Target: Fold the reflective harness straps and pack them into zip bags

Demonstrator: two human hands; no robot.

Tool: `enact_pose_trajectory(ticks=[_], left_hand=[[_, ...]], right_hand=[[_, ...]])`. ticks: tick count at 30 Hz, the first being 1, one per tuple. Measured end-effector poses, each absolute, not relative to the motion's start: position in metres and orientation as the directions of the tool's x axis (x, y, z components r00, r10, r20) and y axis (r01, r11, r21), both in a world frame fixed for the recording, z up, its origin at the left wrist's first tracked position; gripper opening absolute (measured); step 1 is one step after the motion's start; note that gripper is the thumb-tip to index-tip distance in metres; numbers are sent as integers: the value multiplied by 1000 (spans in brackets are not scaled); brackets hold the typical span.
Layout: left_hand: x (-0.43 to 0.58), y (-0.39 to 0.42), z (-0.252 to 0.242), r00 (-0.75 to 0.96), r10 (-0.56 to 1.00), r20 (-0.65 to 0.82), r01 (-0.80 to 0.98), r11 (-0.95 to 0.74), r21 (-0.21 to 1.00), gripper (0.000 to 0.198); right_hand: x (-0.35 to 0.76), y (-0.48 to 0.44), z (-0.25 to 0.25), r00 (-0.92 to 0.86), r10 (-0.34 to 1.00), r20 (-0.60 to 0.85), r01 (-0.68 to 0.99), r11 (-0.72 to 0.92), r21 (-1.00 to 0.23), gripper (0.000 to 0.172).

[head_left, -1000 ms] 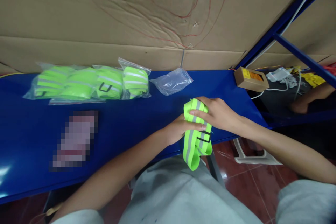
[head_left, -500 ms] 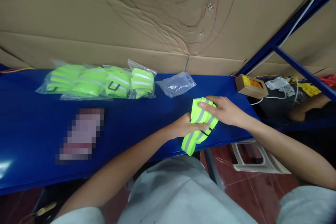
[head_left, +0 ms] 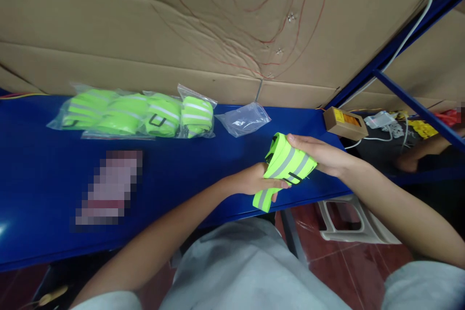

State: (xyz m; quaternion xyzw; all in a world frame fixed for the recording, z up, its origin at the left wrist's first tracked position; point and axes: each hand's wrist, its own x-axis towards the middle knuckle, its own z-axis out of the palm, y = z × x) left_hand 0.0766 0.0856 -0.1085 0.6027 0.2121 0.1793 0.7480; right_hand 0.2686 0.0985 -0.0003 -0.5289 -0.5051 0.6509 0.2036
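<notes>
Head camera: left hand (head_left: 254,181) and right hand (head_left: 323,155) both grasp a folded neon reflective band (head_left: 286,164); at ten o'clock, plastic bags (head_left: 189,92) hold similar bands (head_left: 163,114).

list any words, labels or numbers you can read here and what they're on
No text can be read.
Small brown box: its yellow label bears print too small to read.
Flat item on the blue table: pixelated, unreadable.
Cardboard wall: red drawn lines only, no words.

both hands (head_left: 254,181) gripping folded reflective band (head_left: 286,164)
</notes>
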Motion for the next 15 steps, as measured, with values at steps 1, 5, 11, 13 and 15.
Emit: enact_pose_trajectory(ticks=[1,5,11,13,15], left_hand=[[75,86,-108,838,534,-109,12,181,983,46],[73,90,-111,836,532,-136,59,159,986,41],[73,87,-107,835,537,-116,3,206,979,39],[72,86,-103,826,552,-114,-14,223,975,40],[73,87,-102,798,591,-113,-24,219,975,41]], right_hand=[[270,99,-3,-352,798,-489,255,-420,-871,56],[278,97,-15,-309,818,-485,233,-429,-873,52],[284,99,-40,-263,865,-428,289,-352,-890,60],[283,102,-48,-237,928,-287,355,-192,-915,57],[283,104,-51,-198,978,-59,481,44,-876,51]])
